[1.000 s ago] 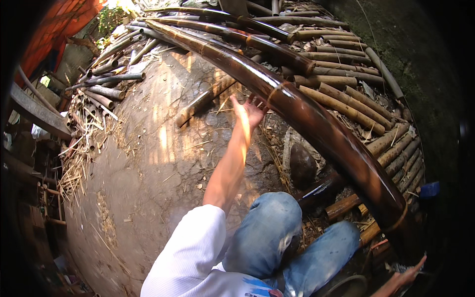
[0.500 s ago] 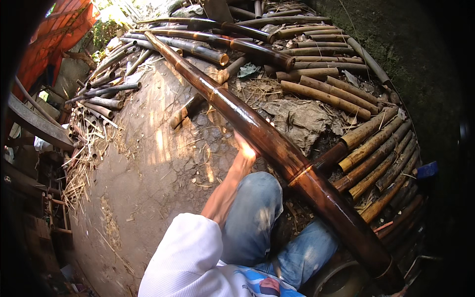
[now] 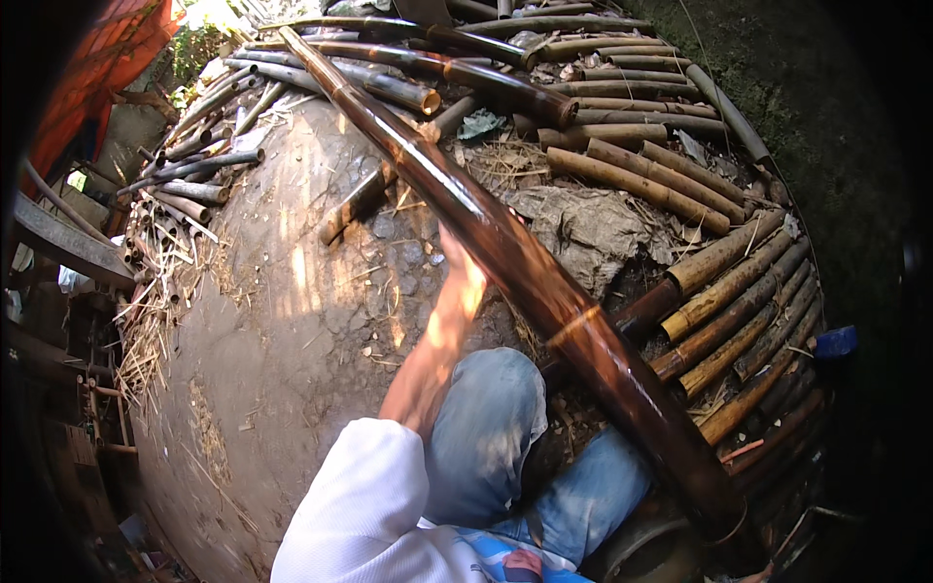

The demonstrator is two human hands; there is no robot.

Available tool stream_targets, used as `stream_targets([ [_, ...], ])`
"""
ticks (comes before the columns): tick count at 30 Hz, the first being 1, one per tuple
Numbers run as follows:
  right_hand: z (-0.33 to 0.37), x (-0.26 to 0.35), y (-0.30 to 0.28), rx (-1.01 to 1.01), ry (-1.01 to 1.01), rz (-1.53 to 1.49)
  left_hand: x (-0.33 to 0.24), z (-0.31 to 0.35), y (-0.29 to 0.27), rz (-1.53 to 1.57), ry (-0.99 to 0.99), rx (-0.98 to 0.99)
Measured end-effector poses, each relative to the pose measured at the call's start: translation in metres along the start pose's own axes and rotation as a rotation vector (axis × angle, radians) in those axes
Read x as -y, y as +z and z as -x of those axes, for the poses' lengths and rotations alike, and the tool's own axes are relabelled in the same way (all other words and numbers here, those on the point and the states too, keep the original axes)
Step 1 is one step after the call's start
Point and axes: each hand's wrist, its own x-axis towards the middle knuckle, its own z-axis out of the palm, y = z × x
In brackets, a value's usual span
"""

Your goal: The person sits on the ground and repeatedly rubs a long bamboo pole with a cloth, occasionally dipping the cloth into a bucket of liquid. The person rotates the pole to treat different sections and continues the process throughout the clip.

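The brown earthen floor [image 3: 262, 340] is spreading wide here, its trodden surface catching bars of sunlight. Across it, the big bamboo pole [image 3: 505, 255] is running on a long diagonal: the narrow end is pointing to the floor's far left corner, the thick end is slanting to the near right corner. Deep brown and glossy, it's gleaming along its top, smooth between ringed joints. Open room is stretching away on the pole's left; on its right, things are crowding in tight. There, the cut bamboo lengths [image 3: 637, 189] are lining the floor's right edge, yellow-brown and lying side by side. Slimmer dark poles [image 3: 510, 92] are lying near the far edge, shining too. Dry, spiky straw [image 3: 155, 335] is fringing the left edge. Two denim knees [image 3: 481, 428] are bending close in, the right one tucking just beside the thick part. A crumpled grey-tan sheet [image 3: 598, 233] is lying right of the pole's middle in rough folds. And the left hand [image 3: 462, 267]! It's bracing the pole's left underside, fingers disappearing behind, so I can't tell how tightly they're closing. The right hand [image 3: 761, 575] is barely showing by the thick end; I can't tell its grip. A small blue object [image 3: 836, 342] is sitting out at the right edge.
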Motion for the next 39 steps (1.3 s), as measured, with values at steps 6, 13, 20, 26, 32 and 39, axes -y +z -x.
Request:
stream_targets([
  [6,0.016,0.001,0.031,0.015,0.053,-0.078,-0.033,-0.075,-0.056,0.113,0.020,0.105],
  [13,0.089,0.072,0.141,0.223,0.218,-0.409,-0.060,-0.061,-0.054,-0.079,-0.223,-0.105],
  [20,0.322,0.367,0.322,0.824,0.091,-0.897,-0.114,0.160,-0.140,-0.354,-0.597,-0.108],
  [26,0.415,0.522,0.535,0.625,-0.347,-0.409,-0.106,0.191,-0.157,-0.652,-0.618,-0.249],
  [32,0.422,0.415,0.458,0.961,-0.768,-0.501,-0.087,0.224,-0.166,-0.650,-0.583,-0.384],
  [39,0.141,0.222,0.365,0.679,-0.431,-0.292,-0.043,0.161,-0.133,-0.767,-0.538,-0.020],
])
